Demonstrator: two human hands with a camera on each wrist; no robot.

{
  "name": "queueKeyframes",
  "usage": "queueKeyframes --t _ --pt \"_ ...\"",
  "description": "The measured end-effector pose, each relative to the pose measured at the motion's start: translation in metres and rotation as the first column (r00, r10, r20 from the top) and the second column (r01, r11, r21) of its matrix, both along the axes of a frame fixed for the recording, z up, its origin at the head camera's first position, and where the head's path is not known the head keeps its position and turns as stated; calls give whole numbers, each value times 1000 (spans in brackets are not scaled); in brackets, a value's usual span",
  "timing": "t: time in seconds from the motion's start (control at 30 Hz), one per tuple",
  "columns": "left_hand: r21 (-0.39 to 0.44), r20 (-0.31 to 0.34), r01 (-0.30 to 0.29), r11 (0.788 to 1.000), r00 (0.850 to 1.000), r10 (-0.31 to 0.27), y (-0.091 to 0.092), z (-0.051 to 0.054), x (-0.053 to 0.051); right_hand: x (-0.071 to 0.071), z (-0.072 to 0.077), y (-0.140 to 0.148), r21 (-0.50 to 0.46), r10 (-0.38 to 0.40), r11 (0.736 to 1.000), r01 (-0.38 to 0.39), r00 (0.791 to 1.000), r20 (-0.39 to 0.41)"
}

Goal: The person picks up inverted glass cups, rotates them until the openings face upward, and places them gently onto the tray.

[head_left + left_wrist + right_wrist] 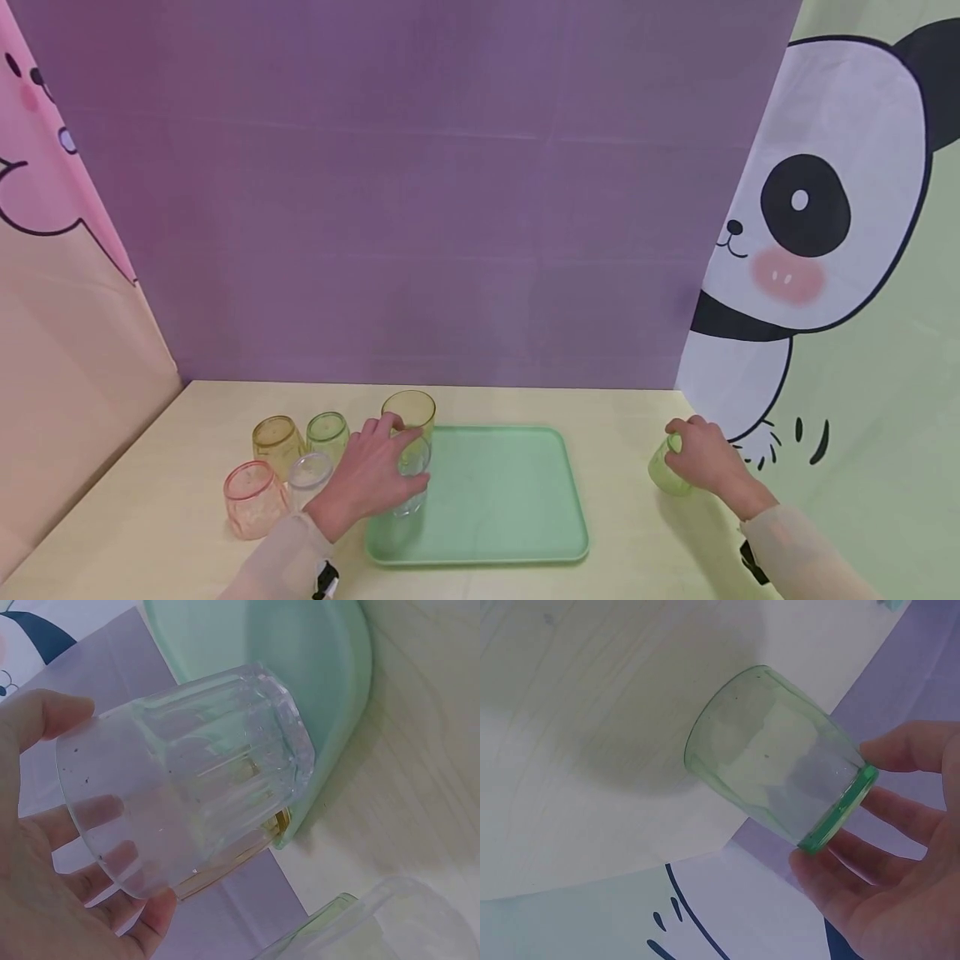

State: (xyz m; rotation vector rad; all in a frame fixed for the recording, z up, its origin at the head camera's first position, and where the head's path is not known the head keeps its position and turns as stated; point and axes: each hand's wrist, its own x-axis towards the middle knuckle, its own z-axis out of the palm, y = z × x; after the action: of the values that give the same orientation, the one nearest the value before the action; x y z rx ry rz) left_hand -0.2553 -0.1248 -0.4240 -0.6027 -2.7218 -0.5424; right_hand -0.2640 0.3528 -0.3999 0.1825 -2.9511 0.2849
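My left hand (372, 473) holds a clear glass (414, 492) by its rim at the left side of the green tray (517, 500). In the left wrist view, the thumb and fingers of the hand (67, 847) curl round the upper part of that glass (195, 772), its base at the tray's corner. A yellow glass (411, 407) stands upright just behind it. Off to the tray's right, my right hand (708, 460) grips a green glass (666, 475). The right wrist view shows the fingers (900, 825) round the thick base of this glass (772, 757), its mouth towards the table.
Left of my left hand, several glasses stand mouth down: an amber one (277, 443), a green one (327, 429), a clear one (309, 475) and a pink one (255, 500). A purple wall (450, 208) rises behind the table, with a panda picture (847, 192) at the right.
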Motion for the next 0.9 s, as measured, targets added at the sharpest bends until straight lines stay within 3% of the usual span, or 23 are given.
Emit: queueKeyframes --t 0.43,0.9 --pt "-32 -4 9 999 1000 -9 0 -2 0 0 -3 -1 -20 -33 999 34 998 59" --pt "-57 5 7 998 1000 -7 1 1 4 -4 0 -1 -45 -12 999 15 998 58"
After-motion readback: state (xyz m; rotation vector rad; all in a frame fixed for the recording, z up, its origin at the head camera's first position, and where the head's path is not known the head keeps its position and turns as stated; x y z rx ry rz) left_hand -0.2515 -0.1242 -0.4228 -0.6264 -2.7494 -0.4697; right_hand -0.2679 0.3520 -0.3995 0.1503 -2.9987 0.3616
